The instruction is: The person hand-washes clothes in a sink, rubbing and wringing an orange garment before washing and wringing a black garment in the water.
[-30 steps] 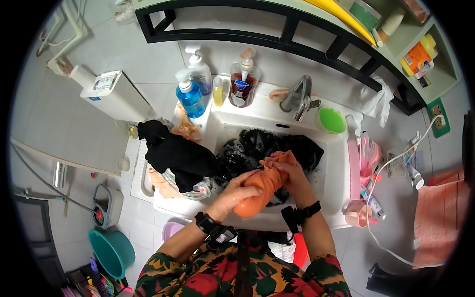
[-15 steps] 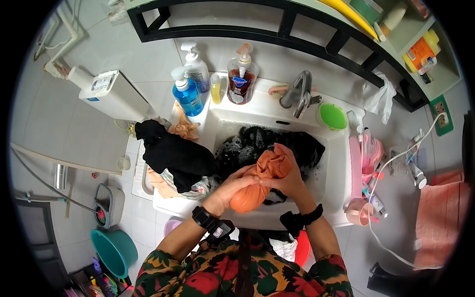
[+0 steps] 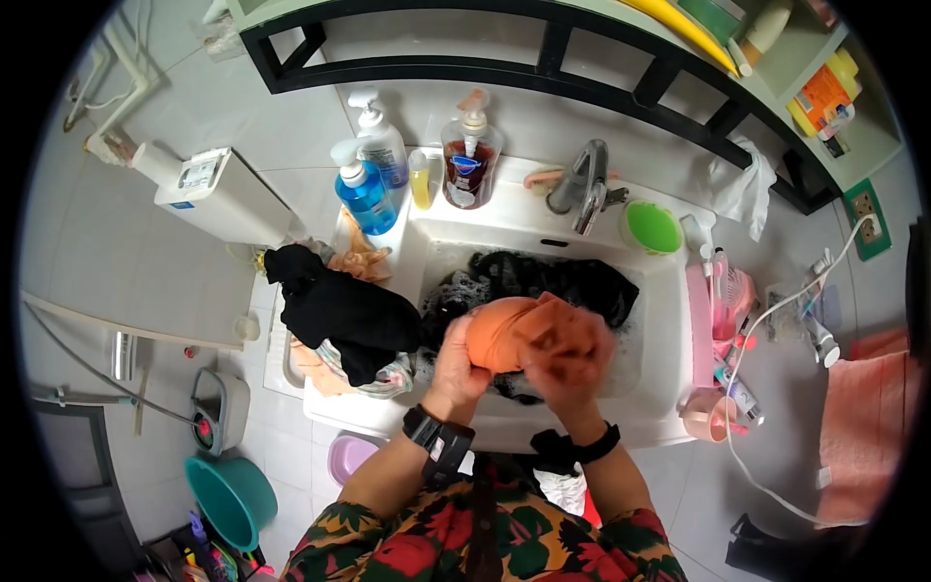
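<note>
Both hands hold a wet orange cloth [image 3: 514, 330] bunched over the white sink [image 3: 669, 320]. My left hand [image 3: 452, 369] grips its left end from below. At the right end my right hand [image 3: 567, 367] grips it too and is blurred by motion. Under the cloth, dark garments [image 3: 572, 281] lie in soapy water in the basin. Each wrist wears a black band.
A black garment [image 3: 339, 310] lies on a pile of clothes left of the basin. Soap bottles [image 3: 369, 189], a faucet [image 3: 590, 189] and a green dish [image 3: 652, 229] line the back rim. Toiletries and a pink cup [image 3: 703, 415] crowd the right side. A teal bucket [image 3: 228, 500] stands on the floor.
The orange cloth has turned from a diagonal, downward-hanging roll into a sideways bundle held higher over the basin. My right hand slid down beneath it and moves fast.
</note>
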### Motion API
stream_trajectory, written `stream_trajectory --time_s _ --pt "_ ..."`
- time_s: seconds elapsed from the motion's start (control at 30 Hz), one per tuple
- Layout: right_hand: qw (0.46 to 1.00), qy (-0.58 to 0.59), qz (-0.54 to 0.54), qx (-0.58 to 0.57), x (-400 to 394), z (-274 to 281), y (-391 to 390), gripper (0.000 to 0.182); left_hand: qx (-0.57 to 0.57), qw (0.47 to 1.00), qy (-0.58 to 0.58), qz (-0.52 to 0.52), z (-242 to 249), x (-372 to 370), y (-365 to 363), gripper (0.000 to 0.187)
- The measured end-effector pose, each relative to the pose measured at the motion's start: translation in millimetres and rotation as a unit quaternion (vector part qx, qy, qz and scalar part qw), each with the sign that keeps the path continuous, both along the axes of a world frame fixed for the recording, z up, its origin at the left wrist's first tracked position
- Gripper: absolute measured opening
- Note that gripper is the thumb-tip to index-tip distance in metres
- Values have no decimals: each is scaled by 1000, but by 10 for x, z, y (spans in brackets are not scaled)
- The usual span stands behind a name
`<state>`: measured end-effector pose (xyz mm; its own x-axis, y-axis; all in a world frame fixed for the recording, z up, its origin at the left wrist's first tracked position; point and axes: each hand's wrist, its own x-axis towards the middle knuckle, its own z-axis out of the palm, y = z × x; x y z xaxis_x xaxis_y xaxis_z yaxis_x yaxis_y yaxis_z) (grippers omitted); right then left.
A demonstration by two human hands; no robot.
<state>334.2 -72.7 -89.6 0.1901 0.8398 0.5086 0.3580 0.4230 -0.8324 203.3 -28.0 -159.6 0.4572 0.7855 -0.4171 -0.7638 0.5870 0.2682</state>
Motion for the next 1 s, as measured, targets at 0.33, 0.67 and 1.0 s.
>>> stream_trajectory --time_s 0.33,0.67,1.0 --pt "759 614 18 -217 72 -296 73 31 446 742 491 101 776 5 -142 16" --pt "759 480 208 -388 284 -340 369 27 832 388 395 28 734 -73 -241 19" --pt "839 349 203 -364 170 -353 467 31 923 185 333 -58 294 2 -301 12"
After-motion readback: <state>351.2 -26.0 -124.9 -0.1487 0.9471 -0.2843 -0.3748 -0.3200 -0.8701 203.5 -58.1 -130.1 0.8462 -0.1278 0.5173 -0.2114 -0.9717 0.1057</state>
